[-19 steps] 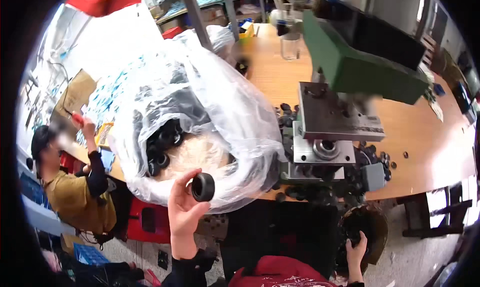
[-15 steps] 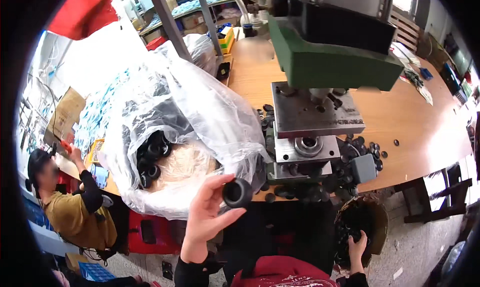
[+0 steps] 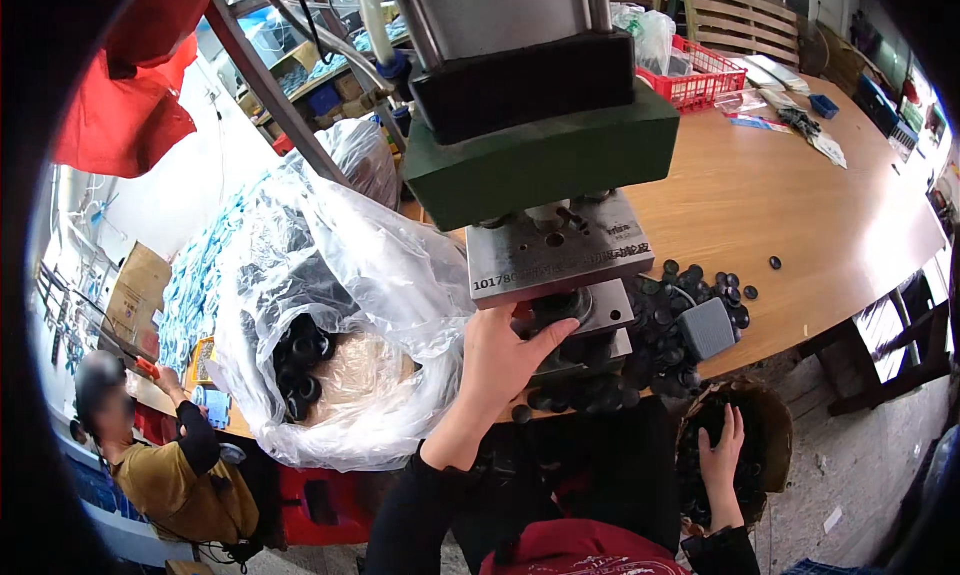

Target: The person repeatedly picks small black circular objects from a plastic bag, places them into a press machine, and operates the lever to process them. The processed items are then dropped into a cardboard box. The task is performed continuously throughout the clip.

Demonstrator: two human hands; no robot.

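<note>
Left hand (image 3: 505, 360): raised to the lower steel plate of the press (image 3: 545, 150), fingers and thumb stretched forward and closed around a black round part (image 3: 556, 311) seated on that plate; the part is mostly hidden behind the fingertips. Right hand (image 3: 722, 453): lowered into a round brown basket (image 3: 768, 415) of black parts beside the person's knee, fingers spread flat among them; whether it grips one cannot be told. Press: grey cylinder on top, black block, green head, then a steel plate with holes directly over the lower plate where the left hand works. Loose black round parts (image 3: 690, 280): scattered on the wooden table (image 3: 800, 215) just right of the press and heaped along its front edge. Grey pedal box (image 3: 706, 328): lying among those parts, right of the press base. Clear plastic bag (image 3: 330, 305): large, crumpled, open, left of the press, holding more black parts. Red plastic basket (image 3: 700, 70): far side of the table. Another person in an ochre top (image 3: 165, 475): lower left, well apart from the press.
</note>
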